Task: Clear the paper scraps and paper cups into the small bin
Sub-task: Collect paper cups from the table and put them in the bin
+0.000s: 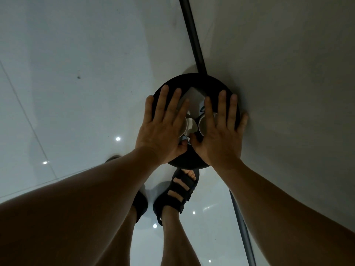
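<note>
A small round black bin [194,78] stands on the floor against the wall, seen from straight above. Inside it lie white paper scraps [194,97] and two white paper cups, one under each hand: a left cup [189,124] and a right cup [202,124]. My left hand [163,127] and my right hand [221,129] are spread flat over the bin's mouth, fingers straight, side by side with thumbs almost meeting. Both palms cover much of the contents; whether they press on the cups I cannot tell.
The glossy white tiled floor [76,83] spreads to the left. A pale wall [288,73] with a dark skirting strip [192,31] rises on the right. My feet in black strapped sandals [178,192] stand just before the bin.
</note>
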The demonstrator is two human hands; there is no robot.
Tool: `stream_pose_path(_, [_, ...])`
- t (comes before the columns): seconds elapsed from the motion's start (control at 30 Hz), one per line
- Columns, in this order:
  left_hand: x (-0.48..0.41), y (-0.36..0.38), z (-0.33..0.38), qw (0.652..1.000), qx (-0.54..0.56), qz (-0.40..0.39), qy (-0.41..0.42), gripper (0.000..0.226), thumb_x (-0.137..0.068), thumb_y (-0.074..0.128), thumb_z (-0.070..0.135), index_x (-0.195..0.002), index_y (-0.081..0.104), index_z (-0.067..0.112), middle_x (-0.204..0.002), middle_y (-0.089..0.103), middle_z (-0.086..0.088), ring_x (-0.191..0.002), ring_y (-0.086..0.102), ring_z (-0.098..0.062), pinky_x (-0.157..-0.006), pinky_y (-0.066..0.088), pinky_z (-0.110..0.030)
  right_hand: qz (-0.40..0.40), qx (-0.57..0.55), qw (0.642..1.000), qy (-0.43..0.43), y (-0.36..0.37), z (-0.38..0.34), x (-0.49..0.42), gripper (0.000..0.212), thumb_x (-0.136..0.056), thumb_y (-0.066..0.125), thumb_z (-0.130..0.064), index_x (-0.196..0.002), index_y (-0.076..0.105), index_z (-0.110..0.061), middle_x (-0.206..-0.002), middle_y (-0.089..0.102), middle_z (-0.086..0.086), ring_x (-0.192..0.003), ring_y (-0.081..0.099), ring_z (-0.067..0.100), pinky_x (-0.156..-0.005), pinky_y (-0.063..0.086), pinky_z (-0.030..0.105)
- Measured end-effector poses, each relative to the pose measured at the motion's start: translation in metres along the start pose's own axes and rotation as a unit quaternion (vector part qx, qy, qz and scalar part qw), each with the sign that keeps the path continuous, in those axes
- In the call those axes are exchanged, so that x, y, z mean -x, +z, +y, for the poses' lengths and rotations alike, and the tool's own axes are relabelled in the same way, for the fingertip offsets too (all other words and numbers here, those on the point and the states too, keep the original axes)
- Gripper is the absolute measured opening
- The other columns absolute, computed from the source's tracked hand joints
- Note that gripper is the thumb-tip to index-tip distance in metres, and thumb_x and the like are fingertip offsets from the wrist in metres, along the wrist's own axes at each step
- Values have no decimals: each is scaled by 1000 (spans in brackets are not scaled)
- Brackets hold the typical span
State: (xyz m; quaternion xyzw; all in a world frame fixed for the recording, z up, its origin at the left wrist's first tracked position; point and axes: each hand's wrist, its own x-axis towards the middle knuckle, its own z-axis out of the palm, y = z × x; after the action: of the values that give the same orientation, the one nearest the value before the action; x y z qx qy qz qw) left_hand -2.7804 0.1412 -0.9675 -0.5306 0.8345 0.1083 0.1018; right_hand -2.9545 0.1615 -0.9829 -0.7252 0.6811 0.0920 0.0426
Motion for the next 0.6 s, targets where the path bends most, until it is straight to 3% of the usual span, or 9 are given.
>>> stream_pose_path(0.17, [3, -9, -3, 999, 20, -27, 7, 116, -69, 54, 76, -152, -3, 18, -159, -10, -14, -144, -16, -38, -115, -5, -55, -44, -38, 998, -3, -19, 3, 3, 108, -76, 60, -65, -156, 1, -22, -163, 0, 15, -149, -4, 36, -112, 16, 66])
stream_pose_path(0.3, [13, -48, -16, 998, 58, -27, -9, 122, -63, 59, 76, -152, 0, 18, -159, 0, -17, -145, -7, -39, -114, 3, -57, -49, -94, 994, 20, -62, 3, 12, 112, -72, 69, -55, -156, 2, -23, -163, 4, 12, -149, 0, 34, -111, 23, 64])
stream_pose_path(0.5, [60, -140, -52, 997, 47, -50, -45, 117, -66, 53, 76, -153, 6, 13, -160, 2, -17, -146, -6, -39, -113, 13, -60, -95, -141, 985, 26, -166, -11, 25, 104, -76, 60, -54, -154, -2, -27, -163, 3, 9, -150, -4, 30, -113, 22, 60])
stream_pose_path(0.6, [92, -192, -72, 994, 32, -77, -69, 120, -68, 49, 78, -151, -11, 17, -159, -13, -13, -144, -20, -37, -114, 5, -59, -97, -141, 985, 4, -227, -30, 27, 100, -78, 59, -56, -155, 1, -28, -163, 4, 8, -149, -3, 31, -114, 22, 57])
